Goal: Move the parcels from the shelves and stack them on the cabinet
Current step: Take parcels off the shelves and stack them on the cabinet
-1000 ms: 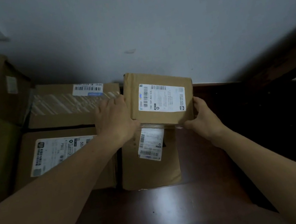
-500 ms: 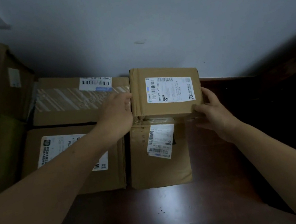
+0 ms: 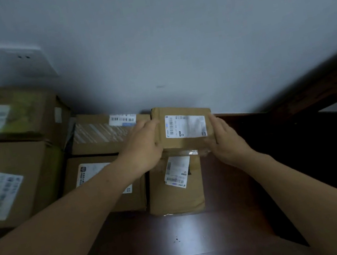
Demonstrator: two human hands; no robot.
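The small parcel (image 3: 185, 127), brown with a white label, is held between both hands at 12 o'clock of the flat parcel (image 3: 176, 196) beneath it, its rear edge close to the wall (image 3: 171, 38). The left hand (image 3: 144, 146) presses its 9 o'clock edge and the right hand (image 3: 224, 140) its 3 o'clock edge. The fingers of each hand lie fairly straight and pressed together. A box (image 3: 98, 136) stands just beside it at 9 o'clock. The bare dark surface (image 3: 182, 246) lies open at 3 o'clock and at 6 o'clock, past the flat parcel's front edge.
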